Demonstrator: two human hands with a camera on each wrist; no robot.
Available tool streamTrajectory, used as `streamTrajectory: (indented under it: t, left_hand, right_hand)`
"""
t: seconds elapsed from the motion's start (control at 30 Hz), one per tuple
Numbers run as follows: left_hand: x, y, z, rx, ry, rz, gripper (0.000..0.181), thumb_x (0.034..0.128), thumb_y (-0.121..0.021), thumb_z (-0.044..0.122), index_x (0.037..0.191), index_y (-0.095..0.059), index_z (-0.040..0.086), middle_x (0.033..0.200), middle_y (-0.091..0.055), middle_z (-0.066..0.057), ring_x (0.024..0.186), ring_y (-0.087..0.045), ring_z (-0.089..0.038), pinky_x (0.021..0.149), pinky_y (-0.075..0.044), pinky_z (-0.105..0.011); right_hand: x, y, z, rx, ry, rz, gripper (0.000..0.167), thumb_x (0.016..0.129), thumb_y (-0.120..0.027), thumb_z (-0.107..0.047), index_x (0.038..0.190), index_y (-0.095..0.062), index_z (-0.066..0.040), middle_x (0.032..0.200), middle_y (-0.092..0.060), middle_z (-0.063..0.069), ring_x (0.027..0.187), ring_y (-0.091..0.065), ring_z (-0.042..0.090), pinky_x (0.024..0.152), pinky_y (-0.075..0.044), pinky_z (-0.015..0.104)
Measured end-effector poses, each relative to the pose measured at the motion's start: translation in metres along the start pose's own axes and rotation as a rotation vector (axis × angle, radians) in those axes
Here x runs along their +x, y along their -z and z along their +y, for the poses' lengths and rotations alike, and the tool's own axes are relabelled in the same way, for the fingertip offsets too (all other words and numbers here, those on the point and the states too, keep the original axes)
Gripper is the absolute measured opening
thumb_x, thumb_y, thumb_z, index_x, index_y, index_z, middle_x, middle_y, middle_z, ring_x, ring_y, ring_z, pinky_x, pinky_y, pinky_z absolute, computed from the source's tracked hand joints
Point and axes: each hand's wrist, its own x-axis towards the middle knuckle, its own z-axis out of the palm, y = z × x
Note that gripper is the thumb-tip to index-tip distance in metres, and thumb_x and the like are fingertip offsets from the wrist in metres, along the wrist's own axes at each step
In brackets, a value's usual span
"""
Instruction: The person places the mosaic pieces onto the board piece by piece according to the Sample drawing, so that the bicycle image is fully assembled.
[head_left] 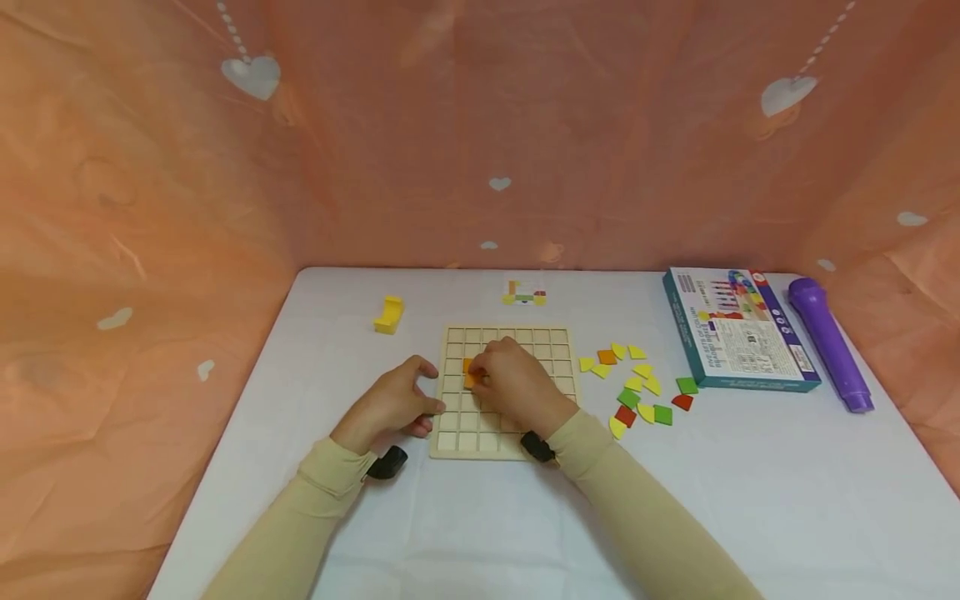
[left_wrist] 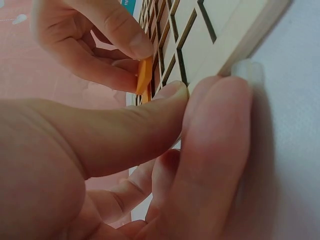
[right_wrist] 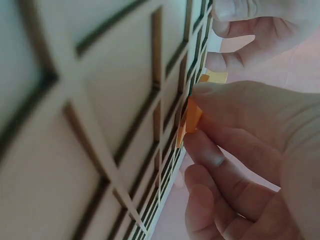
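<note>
peach-coloured cloth backdrop [head_left: 495, 142], with pale hearts, behind a white-covered table [head_left: 480, 525]. on the table: one square wooden gridded board [head_left: 480, 455], raised dividers, lying flat. beyond it, a small picture card [head_left: 525, 293] and, to the left, a yellow block [head_left: 388, 318] with a step in its shape. to the right: loose tiles [head_left: 628, 398] in yellow, green, red and orange; a printed box [head_left: 738, 329]; a purple tube [head_left: 828, 346].

right hand [head_left: 517, 383]: over the board, thumb and finger pinching one orange tile [left_wrist: 144, 75] at the fingertips. tile tilted to the grid, seen edge-on in both wrist views, no long axis to be told; another patch of orange just beside it.

left hand [head_left: 390, 408]: bent fingers and thumb at the board's left edge, touching; whether they grip cannot be told. right hand nearer the tile, indeed holding it.

edges and room: dividers close below the tile; left rim near; pale cell floors visible toward the near side; loose tiles well apart.
</note>
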Motion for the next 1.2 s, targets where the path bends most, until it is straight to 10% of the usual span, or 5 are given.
streamTrajectory:
  t: [1.2]
  left_hand:
    - [0.0012,0.0025,-0.0010,0.063,-0.026,-0.016,0.054,0.0981,-0.078,0.005,0.143,-0.049,0.006,0.085,-0.069,-0.012,0.062,-0.066,-0.016,0.060,-0.063,-0.026]
  right_hand:
    - [-0.0011,-0.0056,-0.0011,-0.027,0.030,0.014,0.014,0.098,-0.080,-0.016,0.110,-0.085,-0.011,0.103,-0.074,0.003,0.096,-0.059,0.021,0.083,-0.059,0.031]
